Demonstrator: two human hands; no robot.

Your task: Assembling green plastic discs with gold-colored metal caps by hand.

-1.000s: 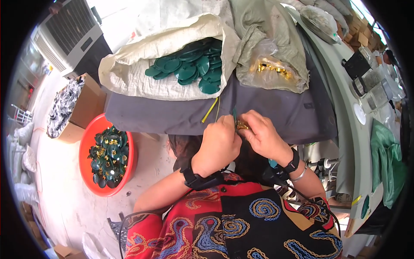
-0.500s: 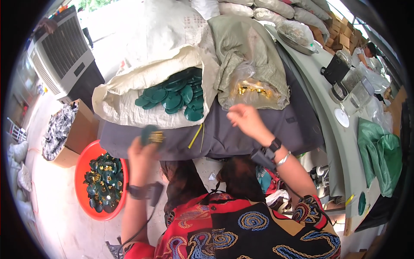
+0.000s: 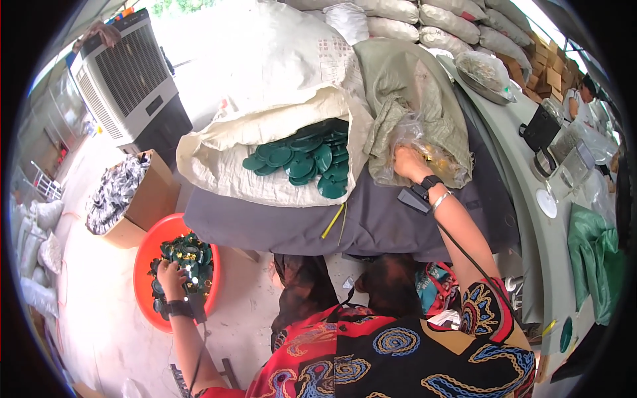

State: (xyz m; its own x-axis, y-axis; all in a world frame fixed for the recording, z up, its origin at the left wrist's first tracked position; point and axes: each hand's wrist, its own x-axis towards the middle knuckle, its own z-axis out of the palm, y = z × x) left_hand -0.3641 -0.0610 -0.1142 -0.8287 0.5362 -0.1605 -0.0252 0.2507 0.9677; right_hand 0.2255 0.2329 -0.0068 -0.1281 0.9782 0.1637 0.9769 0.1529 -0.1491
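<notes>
Floor [image 3: 249, 298], pale, brightly lit; table [image 3: 279, 229], dark grey cover, at centre; bench [image 3: 514, 142], long, pale green top, curving along the right; air cooler [image 3: 129, 73], grey and white, dark base, back left, cloth [image 3: 98, 33] draped over its top; sacks [image 3: 444, 20], whitish, stacked at the back; cartons [image 3: 547, 69], brown, heaped back right; daylight, strong, from back left, with green foliage [image 3: 176, 6] beyond.

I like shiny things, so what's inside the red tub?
The red tub holds green discs and gold pieces; the left hand covers some. Anything lying beneath the top ones is hidden.
</notes>
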